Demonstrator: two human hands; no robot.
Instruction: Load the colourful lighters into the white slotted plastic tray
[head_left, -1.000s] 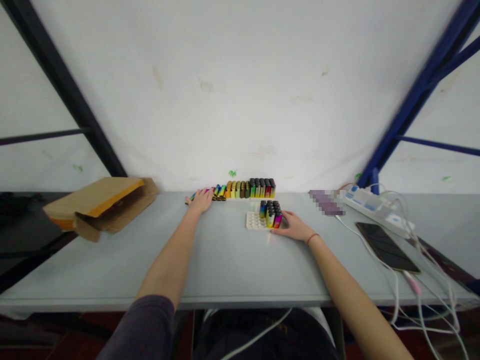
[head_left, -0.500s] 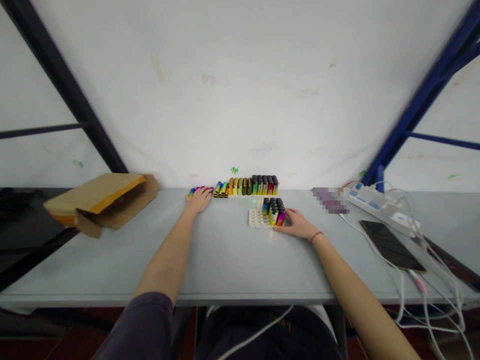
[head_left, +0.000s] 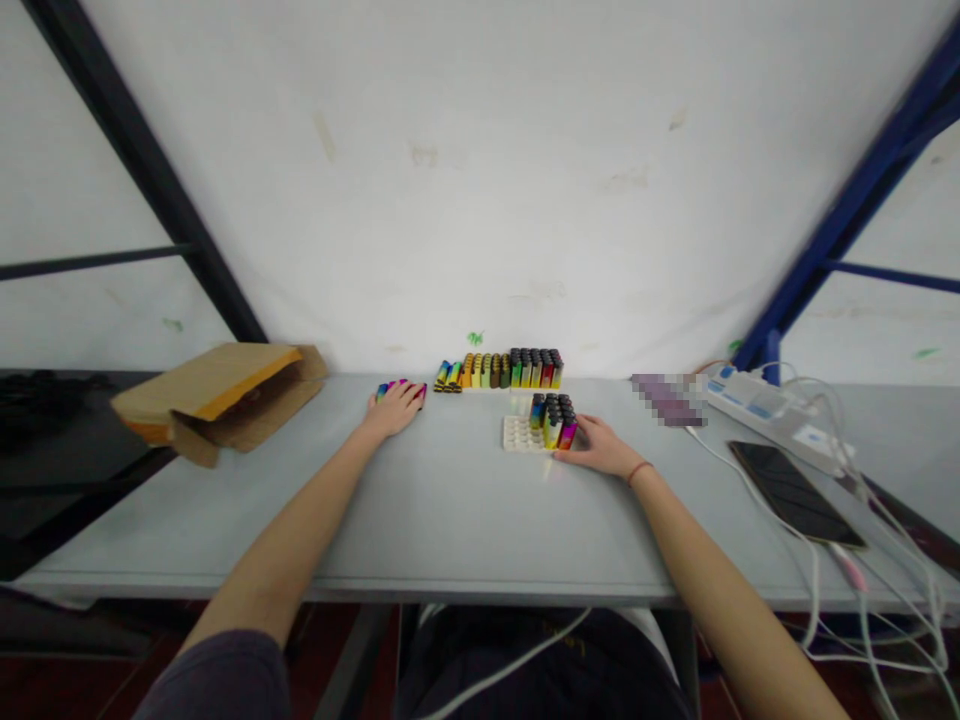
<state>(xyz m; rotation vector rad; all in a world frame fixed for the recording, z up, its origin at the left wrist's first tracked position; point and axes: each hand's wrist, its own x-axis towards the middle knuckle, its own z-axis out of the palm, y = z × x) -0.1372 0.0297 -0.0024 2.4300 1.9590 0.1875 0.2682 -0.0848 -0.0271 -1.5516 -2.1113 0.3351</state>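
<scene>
Item: loose lighters [head_left: 402,385] lie just beyond your left hand [head_left: 391,410], its fingers flat, gripping nothing; your right hand [head_left: 600,446], fingers curled, grip indiscernible, touches the tray [head_left: 514,436], so a nudge could topple the upright lighters [head_left: 553,420] just left of them.

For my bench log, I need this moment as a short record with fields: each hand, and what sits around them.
left hand: lies on loose lighters
right hand: against the right side of the tray
tray: standing lighters fill its right part; left holes bare
by the wall: lighter row
table left: open cardboard box
table right: phone, power strip, cables
</scene>
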